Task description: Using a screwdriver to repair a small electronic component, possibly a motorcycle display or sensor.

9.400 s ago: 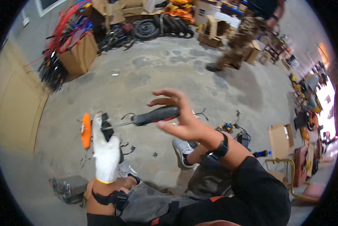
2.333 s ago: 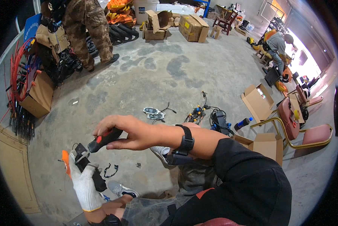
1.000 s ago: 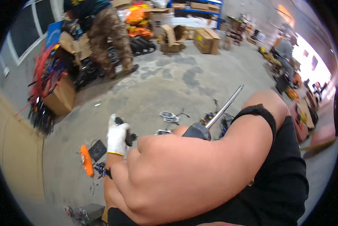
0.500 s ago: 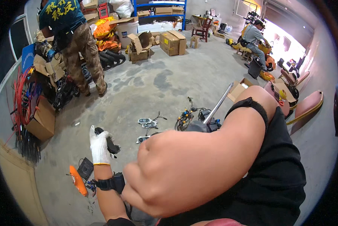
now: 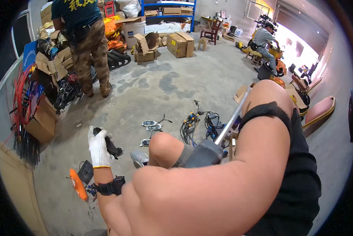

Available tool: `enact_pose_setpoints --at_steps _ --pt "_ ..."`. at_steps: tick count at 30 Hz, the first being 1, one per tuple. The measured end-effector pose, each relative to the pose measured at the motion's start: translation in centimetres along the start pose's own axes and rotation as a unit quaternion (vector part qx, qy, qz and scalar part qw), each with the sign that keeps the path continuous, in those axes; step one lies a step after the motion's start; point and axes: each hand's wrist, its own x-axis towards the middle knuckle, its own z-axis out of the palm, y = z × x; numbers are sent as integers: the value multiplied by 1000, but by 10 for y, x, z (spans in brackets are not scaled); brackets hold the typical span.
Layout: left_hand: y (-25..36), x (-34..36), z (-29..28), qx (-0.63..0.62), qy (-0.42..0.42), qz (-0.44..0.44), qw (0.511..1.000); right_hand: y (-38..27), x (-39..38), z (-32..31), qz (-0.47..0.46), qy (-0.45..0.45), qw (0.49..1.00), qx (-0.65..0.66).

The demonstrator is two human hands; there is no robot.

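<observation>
My left hand [image 5: 99, 151], in a white knit glove, is wrapped round a black elongated piece [image 5: 113, 150] low over the floor. A black band with a small box [image 5: 111, 186] sits on that wrist. Bare and very large near the camera, my right hand [image 5: 153, 200] has its fingers curled; their inner side is hidden. A black strap [image 5: 266, 112] crosses the limb at right. Beside my right forearm runs a metal rod [image 5: 235, 114] with a dark grey thick end [image 5: 204, 153]; what holds it is hidden. A grey shoe [image 5: 138, 158] shows between my hands.
Several small white-and-grey devices [image 5: 152, 125] with leads lie ahead, next to cable bundles [image 5: 190, 128]. An orange part [image 5: 79, 185] and a dark square plate [image 5: 85, 172] lie left. One person [image 5: 90, 51] stands far left by piled boxes; another [image 5: 264, 43] sits far right.
The view has shifted a little. My right hand and forearm now sit lower, uncovering the shoe and more of the dark rod end. My left hand still holds the black piece.
</observation>
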Motion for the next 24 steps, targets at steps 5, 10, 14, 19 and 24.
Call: enact_pose_setpoints --at_steps 5,10,14,19,24 --pt "3 -3 -6 17 -11 -14 1000 -6 -21 8 -11 83 891 -446" --pt "5 -6 -3 -4 -6 -36 999 27 -41 11 -137 15 894 -427" --pt "12 -13 -3 -12 -13 -4 1000 15 -29 8 -61 17 971 -232" --pt "15 -20 -9 -11 -5 -8 1000 28 -10 0 -11 17 1000 -5" --pt "22 -38 -21 -4 -14 -7 1000 60 6 16 57 24 982 178"
